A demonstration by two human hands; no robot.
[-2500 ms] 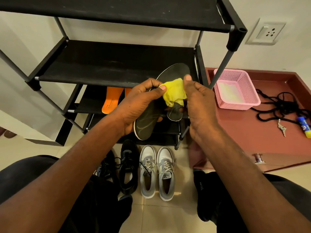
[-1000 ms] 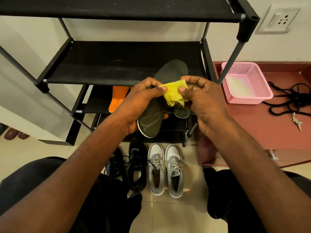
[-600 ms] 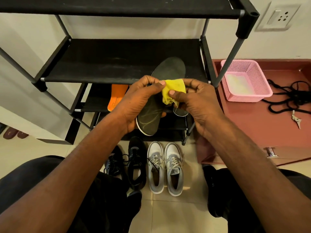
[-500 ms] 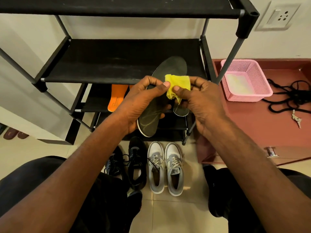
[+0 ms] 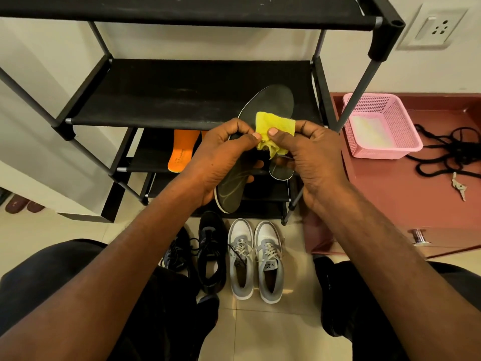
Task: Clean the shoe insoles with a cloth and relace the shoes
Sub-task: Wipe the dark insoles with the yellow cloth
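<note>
Over shoe rack (image 5: 182, 100), our left hand (image 5: 221, 157) grips dark insole (image 5: 270, 102); right hand (image 5: 309, 152) pinches yellow cloth (image 5: 276, 123), now shifted up toward toe end. We're mid-wipe. Black laces (image 5: 447, 149) lie untouched on worktop (image 5: 390, 194); relacing not started.

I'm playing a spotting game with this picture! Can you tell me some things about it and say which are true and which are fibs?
1. The left hand holds a dark foam insole. True.
2. The right hand pinches a blue sponge. False: it pinches a crumpled yellow cloth.
3. An orange insole lies on a rack shelf. True.
4. The pink plastic basket sits on the floor tiles. False: it sits on the reddish-brown cabinet top.
5. The grey-and-white sneakers have laces in. True.
</note>
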